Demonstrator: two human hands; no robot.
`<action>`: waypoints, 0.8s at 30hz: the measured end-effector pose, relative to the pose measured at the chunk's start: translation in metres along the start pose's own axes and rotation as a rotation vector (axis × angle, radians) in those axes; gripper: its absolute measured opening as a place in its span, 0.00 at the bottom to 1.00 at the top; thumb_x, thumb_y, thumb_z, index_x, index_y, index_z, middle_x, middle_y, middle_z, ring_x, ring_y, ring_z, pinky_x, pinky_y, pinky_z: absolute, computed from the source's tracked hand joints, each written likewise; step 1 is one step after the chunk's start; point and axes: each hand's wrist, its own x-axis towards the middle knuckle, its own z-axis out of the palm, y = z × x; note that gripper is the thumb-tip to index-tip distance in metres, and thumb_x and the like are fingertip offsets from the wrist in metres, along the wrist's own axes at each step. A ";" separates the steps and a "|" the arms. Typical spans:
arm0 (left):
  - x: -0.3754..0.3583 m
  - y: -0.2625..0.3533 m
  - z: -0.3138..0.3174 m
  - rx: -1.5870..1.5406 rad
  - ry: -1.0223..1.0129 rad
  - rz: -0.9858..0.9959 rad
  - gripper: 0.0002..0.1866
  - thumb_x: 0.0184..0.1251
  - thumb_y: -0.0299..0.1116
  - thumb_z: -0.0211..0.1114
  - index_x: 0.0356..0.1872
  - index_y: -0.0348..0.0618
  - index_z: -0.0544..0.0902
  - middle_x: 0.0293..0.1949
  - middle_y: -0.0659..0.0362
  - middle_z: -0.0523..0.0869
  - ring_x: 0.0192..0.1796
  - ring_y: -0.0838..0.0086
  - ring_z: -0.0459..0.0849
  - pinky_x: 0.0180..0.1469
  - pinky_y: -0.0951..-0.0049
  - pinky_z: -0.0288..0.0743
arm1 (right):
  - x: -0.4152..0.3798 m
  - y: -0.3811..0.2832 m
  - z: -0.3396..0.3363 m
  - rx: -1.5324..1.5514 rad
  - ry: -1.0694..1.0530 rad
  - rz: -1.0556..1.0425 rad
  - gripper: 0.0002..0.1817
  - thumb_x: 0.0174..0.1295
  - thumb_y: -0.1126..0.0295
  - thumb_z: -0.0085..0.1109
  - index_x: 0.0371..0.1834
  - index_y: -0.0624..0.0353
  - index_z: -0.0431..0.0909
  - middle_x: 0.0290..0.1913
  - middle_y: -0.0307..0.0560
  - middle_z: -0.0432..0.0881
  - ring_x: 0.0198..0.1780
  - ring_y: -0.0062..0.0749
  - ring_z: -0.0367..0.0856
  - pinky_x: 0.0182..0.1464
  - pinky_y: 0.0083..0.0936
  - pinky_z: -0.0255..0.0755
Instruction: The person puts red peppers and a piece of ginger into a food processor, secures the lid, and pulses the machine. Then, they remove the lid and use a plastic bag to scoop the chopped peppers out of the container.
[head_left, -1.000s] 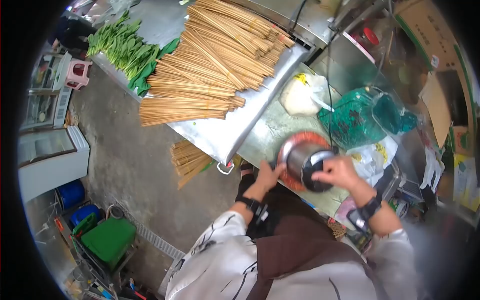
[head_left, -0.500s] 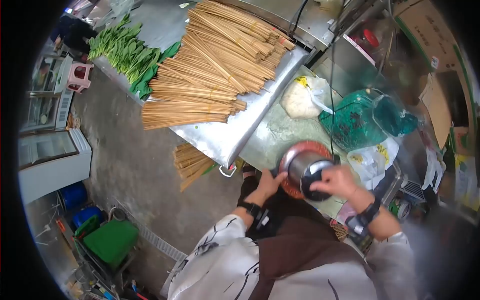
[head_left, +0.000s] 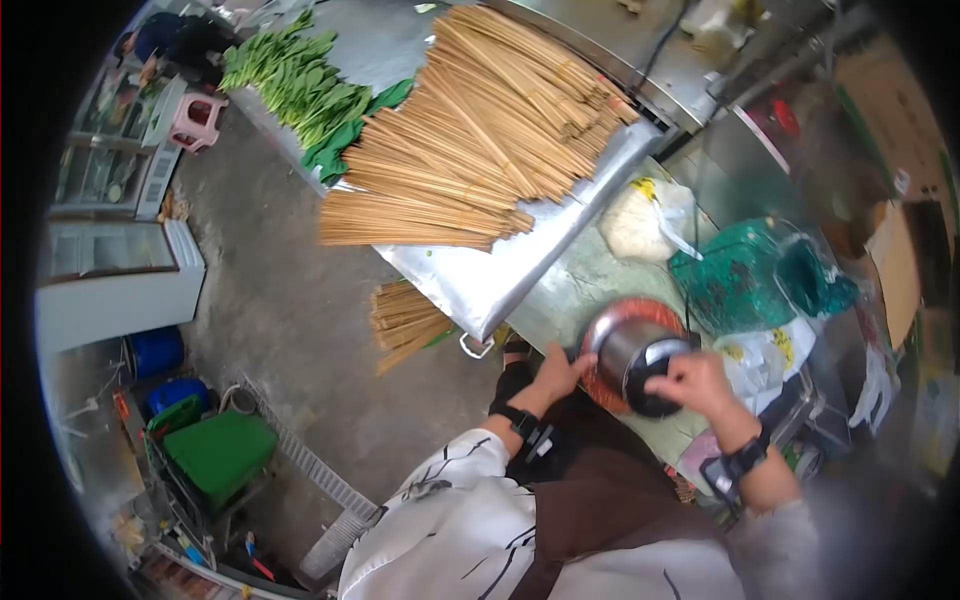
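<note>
A metal pot-like appliance (head_left: 625, 350) with a dark end stands inside a round red basin (head_left: 606, 388) on the pale green worktop. My left hand (head_left: 562, 372) is at the basin's left edge, thumb stretched toward the metal body and apart from the fingers. On the right, my right hand (head_left: 697, 382) is curled at the dark lid or handle (head_left: 650, 395); what its fingers grip there is hard to make out. Behind the basin lie a bag of white stuff (head_left: 645, 222) and a green net bag (head_left: 745, 275).
Bundles of wooden sticks (head_left: 480, 130) and leafy greens (head_left: 300, 90) cover a metal table (head_left: 465, 285). More sticks (head_left: 405, 325) are below it. A person (head_left: 165, 45) bends at the far left, near a pink stool (head_left: 197, 122). A green bin (head_left: 220, 450) stands lower left.
The whole view has shifted, so things sit farther right and the person at the far left shows more. Both hands remain at the basin and appliance.
</note>
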 end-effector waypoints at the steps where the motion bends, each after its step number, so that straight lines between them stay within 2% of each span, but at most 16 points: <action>1: -0.011 0.001 -0.004 -0.001 -0.038 -0.013 0.42 0.54 0.52 0.70 0.51 0.19 0.64 0.51 0.32 0.75 0.57 0.49 0.75 0.58 0.61 0.69 | -0.007 -0.012 0.003 -0.092 -0.021 -0.044 0.26 0.39 0.47 0.73 0.07 0.54 0.71 0.13 0.46 0.73 0.16 0.42 0.74 0.21 0.33 0.66; 4: 0.005 0.004 -0.006 0.032 -0.085 -0.063 0.42 0.53 0.53 0.70 0.50 0.19 0.65 0.49 0.31 0.76 0.53 0.47 0.78 0.55 0.61 0.71 | 0.008 -0.005 -0.001 -0.010 0.033 -0.052 0.24 0.40 0.51 0.74 0.08 0.56 0.72 0.13 0.47 0.74 0.16 0.41 0.74 0.21 0.32 0.67; 6: 0.043 0.024 -0.011 0.059 -0.060 -0.020 0.43 0.53 0.54 0.70 0.50 0.19 0.65 0.48 0.31 0.77 0.52 0.47 0.78 0.53 0.60 0.72 | 0.038 0.006 -0.009 0.010 0.088 0.033 0.22 0.42 0.54 0.74 0.09 0.57 0.75 0.13 0.48 0.74 0.15 0.40 0.75 0.20 0.30 0.67; 8: 0.085 0.040 -0.013 0.074 0.049 0.103 0.45 0.52 0.58 0.69 0.50 0.18 0.65 0.49 0.31 0.76 0.54 0.51 0.77 0.53 0.61 0.72 | 0.068 0.009 -0.020 0.050 0.138 0.126 0.21 0.43 0.55 0.73 0.10 0.58 0.76 0.12 0.49 0.74 0.14 0.37 0.75 0.19 0.29 0.67; 9: 0.085 0.070 -0.024 0.075 0.004 -0.028 0.46 0.52 0.58 0.69 0.50 0.18 0.65 0.49 0.30 0.75 0.53 0.52 0.78 0.53 0.61 0.72 | 0.074 0.011 -0.027 0.061 0.153 0.161 0.21 0.43 0.55 0.73 0.10 0.58 0.76 0.12 0.49 0.74 0.14 0.37 0.75 0.19 0.29 0.66; 10: 0.092 0.059 -0.018 0.108 -0.003 0.001 0.46 0.52 0.58 0.69 0.50 0.18 0.65 0.49 0.30 0.76 0.53 0.51 0.78 0.53 0.60 0.72 | 0.074 0.015 -0.027 0.022 0.149 0.111 0.21 0.44 0.55 0.73 0.10 0.59 0.76 0.12 0.49 0.74 0.14 0.37 0.74 0.19 0.29 0.66; 11: 0.091 0.045 -0.011 0.141 -0.011 0.022 0.46 0.52 0.58 0.69 0.50 0.18 0.65 0.48 0.30 0.76 0.53 0.50 0.78 0.53 0.60 0.72 | 0.067 0.016 -0.025 -0.015 0.138 0.066 0.21 0.44 0.55 0.73 0.10 0.59 0.75 0.13 0.49 0.74 0.14 0.37 0.74 0.19 0.28 0.66; 13: 0.045 0.041 -0.019 0.043 -0.035 -0.053 0.46 0.52 0.55 0.70 0.52 0.17 0.63 0.50 0.29 0.75 0.56 0.45 0.76 0.55 0.60 0.71 | 0.045 0.000 -0.019 -0.074 0.036 -0.045 0.23 0.41 0.53 0.74 0.08 0.57 0.73 0.12 0.48 0.73 0.15 0.40 0.74 0.20 0.31 0.66; 15: 0.013 0.015 -0.017 -0.006 -0.054 -0.096 0.47 0.52 0.55 0.69 0.55 0.18 0.61 0.52 0.30 0.74 0.58 0.46 0.75 0.59 0.61 0.69 | 0.021 -0.006 0.000 -0.053 0.004 -0.051 0.24 0.39 0.51 0.74 0.08 0.56 0.72 0.12 0.47 0.73 0.15 0.41 0.73 0.21 0.33 0.67; 16: 0.000 0.007 -0.016 0.010 -0.054 -0.093 0.45 0.53 0.55 0.69 0.53 0.19 0.62 0.50 0.31 0.75 0.56 0.46 0.76 0.57 0.60 0.69 | 0.008 -0.004 0.010 -0.097 -0.013 -0.078 0.25 0.39 0.51 0.74 0.08 0.57 0.72 0.12 0.47 0.73 0.15 0.42 0.73 0.21 0.33 0.67; 17: -0.002 0.006 -0.018 0.028 -0.054 -0.080 0.44 0.53 0.55 0.69 0.52 0.20 0.64 0.49 0.31 0.76 0.54 0.46 0.77 0.56 0.60 0.70 | 0.006 -0.017 0.008 -0.045 -0.046 0.011 0.24 0.39 0.51 0.74 0.08 0.56 0.73 0.13 0.48 0.74 0.16 0.43 0.74 0.22 0.33 0.68; 21: 0.040 0.019 -0.024 0.061 -0.135 -0.078 0.46 0.51 0.57 0.70 0.53 0.20 0.63 0.48 0.31 0.76 0.54 0.47 0.77 0.55 0.59 0.70 | 0.041 0.003 0.002 -0.006 0.049 0.066 0.22 0.40 0.55 0.75 0.09 0.58 0.74 0.13 0.50 0.74 0.16 0.43 0.74 0.21 0.34 0.67; 23: 0.071 0.039 -0.026 -0.013 0.002 0.034 0.46 0.50 0.57 0.71 0.52 0.21 0.64 0.47 0.32 0.77 0.52 0.47 0.78 0.54 0.60 0.71 | 0.080 -0.003 -0.017 0.040 0.044 0.226 0.21 0.47 0.58 0.71 0.11 0.63 0.76 0.12 0.51 0.73 0.13 0.34 0.71 0.20 0.29 0.65; 24: 0.079 0.049 -0.030 0.016 0.014 0.000 0.46 0.51 0.57 0.70 0.53 0.20 0.65 0.48 0.32 0.77 0.52 0.47 0.78 0.54 0.60 0.71 | 0.094 0.001 -0.022 0.061 0.080 0.206 0.22 0.49 0.56 0.69 0.12 0.63 0.75 0.12 0.51 0.72 0.13 0.30 0.69 0.20 0.28 0.64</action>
